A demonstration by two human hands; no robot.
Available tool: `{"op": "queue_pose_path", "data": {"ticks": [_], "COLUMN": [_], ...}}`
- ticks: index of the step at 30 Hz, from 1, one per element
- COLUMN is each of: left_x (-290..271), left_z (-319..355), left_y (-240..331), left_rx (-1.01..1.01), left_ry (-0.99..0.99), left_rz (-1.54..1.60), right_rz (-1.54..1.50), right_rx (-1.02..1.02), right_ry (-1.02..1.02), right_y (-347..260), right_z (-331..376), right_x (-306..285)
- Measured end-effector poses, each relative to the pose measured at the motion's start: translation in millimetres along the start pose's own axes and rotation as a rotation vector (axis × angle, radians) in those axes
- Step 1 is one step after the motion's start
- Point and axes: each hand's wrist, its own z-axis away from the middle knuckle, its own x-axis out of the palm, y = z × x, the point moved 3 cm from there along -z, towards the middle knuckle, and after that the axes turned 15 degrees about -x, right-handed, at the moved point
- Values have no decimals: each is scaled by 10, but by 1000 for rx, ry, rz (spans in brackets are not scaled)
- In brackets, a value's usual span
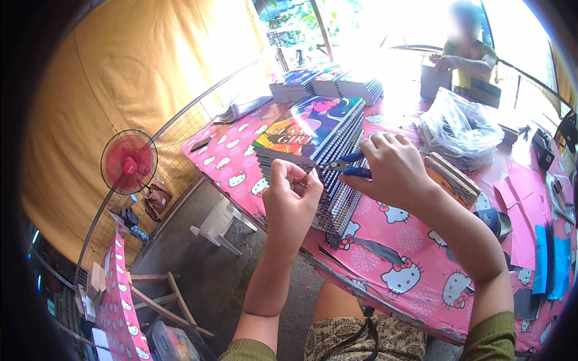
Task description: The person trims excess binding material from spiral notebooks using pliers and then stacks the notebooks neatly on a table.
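The stack (325, 127) is set on the table (424, 239) with its coils on the right side — an arrangement presumably chosen so that the coils can be reached by the right hand (394, 168). The pliers (335, 165) are clamped in that hand by their spread handles, over the stack's right side, with the nose turned left, probably to leave it in sight. Whether the nose is gripping anything cannot be told. The left hand (293, 195) is raised at the stack's near end, thumb and forefinger close together; whether anything thin is pinched there cannot be told. The nose lies just beside those fingertips, likely for steadiness, and the stack lies beneath and beyond both grips. The piles (292, 91) behind the stack and the bag (460, 129) right of it are set apart — apparently to leave working room
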Motion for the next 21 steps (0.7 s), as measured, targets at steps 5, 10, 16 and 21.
{"op": "queue_pose_path", "data": {"ticks": [5,10,16,21], "left_x": [4,10,-27,12], "left_z": [0,-21,-58,-21], "left_y": [-33,-26,-154,-154], "left_rx": [-20,-26,-43,-135], "left_ry": [-5,-24,-63,-143], "left_rz": [6,-58,19,129], "right_rz": [31,-95,-189,116], "right_rx": [-51,15,126,-142], "right_ry": [80,-62,-189,262], "right_y": [0,41,10,53], "right_z": [17,-14,31,146], "right_x": [16,40,2,112]}}
